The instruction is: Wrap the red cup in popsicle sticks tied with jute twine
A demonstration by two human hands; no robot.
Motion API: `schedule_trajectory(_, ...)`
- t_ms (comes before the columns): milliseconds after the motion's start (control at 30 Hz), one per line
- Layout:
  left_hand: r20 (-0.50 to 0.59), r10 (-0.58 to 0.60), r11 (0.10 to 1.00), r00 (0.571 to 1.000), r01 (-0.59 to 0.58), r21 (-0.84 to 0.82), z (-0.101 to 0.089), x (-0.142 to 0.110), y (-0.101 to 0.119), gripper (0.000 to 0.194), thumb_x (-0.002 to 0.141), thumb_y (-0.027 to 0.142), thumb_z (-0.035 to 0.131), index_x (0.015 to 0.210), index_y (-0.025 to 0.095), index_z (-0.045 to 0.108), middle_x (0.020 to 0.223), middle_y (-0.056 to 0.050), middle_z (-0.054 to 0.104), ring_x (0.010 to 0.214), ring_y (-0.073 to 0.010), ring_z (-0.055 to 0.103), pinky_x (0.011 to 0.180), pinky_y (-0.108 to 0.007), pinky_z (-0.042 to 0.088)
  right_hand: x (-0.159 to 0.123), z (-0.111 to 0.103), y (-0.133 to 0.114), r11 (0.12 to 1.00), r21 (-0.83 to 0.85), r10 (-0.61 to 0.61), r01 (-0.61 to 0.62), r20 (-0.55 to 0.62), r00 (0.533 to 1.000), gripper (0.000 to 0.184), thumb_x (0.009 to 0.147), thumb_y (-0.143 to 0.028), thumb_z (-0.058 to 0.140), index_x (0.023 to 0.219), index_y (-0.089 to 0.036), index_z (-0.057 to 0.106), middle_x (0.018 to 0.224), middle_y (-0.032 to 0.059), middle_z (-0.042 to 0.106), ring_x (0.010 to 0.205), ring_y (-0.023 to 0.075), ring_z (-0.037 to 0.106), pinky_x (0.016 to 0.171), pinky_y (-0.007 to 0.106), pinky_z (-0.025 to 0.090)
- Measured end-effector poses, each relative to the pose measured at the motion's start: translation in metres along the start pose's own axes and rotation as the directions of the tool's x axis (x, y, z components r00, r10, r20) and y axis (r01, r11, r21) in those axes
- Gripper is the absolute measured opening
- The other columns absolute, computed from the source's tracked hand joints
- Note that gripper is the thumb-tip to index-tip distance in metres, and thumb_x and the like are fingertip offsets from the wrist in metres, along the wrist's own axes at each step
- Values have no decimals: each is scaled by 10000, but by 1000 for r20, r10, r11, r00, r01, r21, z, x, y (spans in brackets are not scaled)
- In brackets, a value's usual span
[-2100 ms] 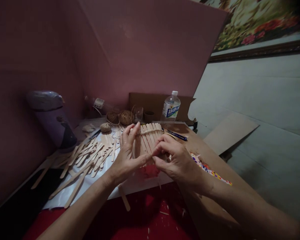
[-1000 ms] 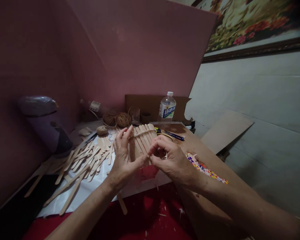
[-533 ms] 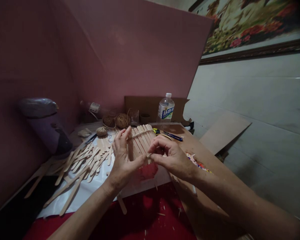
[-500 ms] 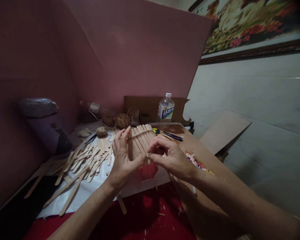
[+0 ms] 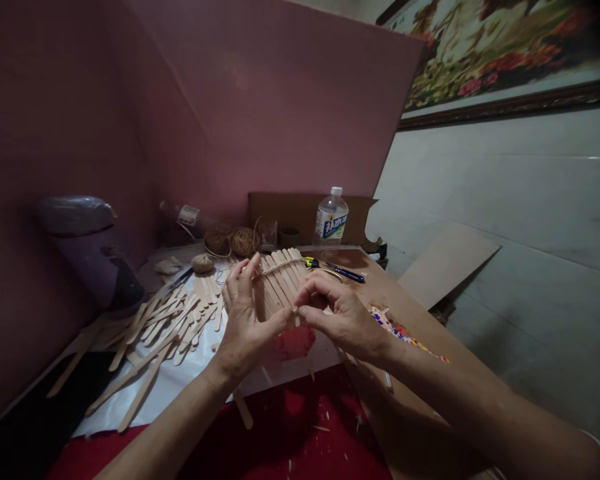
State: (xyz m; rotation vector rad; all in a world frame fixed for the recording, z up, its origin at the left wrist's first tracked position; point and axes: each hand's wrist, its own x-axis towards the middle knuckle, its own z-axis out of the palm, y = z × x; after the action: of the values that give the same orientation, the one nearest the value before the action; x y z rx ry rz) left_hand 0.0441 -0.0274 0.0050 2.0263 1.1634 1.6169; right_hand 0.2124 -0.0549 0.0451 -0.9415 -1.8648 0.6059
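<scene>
A row of popsicle sticks [image 5: 279, 283], set side by side with a cord [image 5: 275, 268] across the upper part, is tilted up in front of me. My left hand [image 5: 244, 310] grips its left side, fingers behind the upper edge and thumb along the bottom. At the lower right corner my right hand [image 5: 337, 310] pinches with thumb and forefinger, close to the left thumb tip. Whatever lies between those fingertips is too small to make out; the lower edge is partly hidden by the hands.
Loose popsicle sticks [image 5: 165, 333] are heaped at left on a white sheet. Behind stand twine balls [image 5: 243, 241], a clear bottle [image 5: 331, 223] and a cardboard strip [image 5: 290, 207]. A blue cutter [image 5: 349, 274] lies on the brown board at right, near a colourful patterned strip [image 5: 405, 337].
Both hands keep almost the same pose, with the stick panel shifted very slightly left. More of the colourful strip shows beside my right forearm.
</scene>
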Motion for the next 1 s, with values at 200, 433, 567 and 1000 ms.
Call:
schedule_trajectory(200,-7,-4,1000,1000,4,3,0,0,1,796,708,439,718,1405,348,346,1380,-76,356,1348,-326,300,1126,-551,215,1,1,3,1000,-15,-17,17,-12,1000,147,735,-56,564,744,-202,565,789,-20,497,706,119,477,629,260,389)
schedule_trajectory(433,-3,-21,1000,1000,21,-1,-1,0,0,791,714,439,716,1407,341,347,1368,-77,364,1344,-317,304,1127,-541,222,3,4,2,1000,6,-7,7,-25,1000,162,688,-37,540,717,-193,570,786,-18,498,705,121,471,628,262,370)
schedule_trajectory(567,15,1,1000,1000,-1,6,-1,0,-6,809,715,416,714,1424,364,327,1412,-73,326,1373,-317,269,1131,-561,196,4,-2,1,996,67,58,-58,2,998,98,717,-109,540,728,-194,587,772,-8,513,714,138,469,656,286,373)
schedule_trajectory(1000,24,-9,1000,1000,10,-6,0,0,-12,803,749,453,670,1450,362,290,1461,-86,276,1409,-321,221,1133,-577,184,8,-2,-2,996,47,74,-74,0,997,112,724,-121,514,716,-197,595,780,8,546,761,159,490,712,317,389)
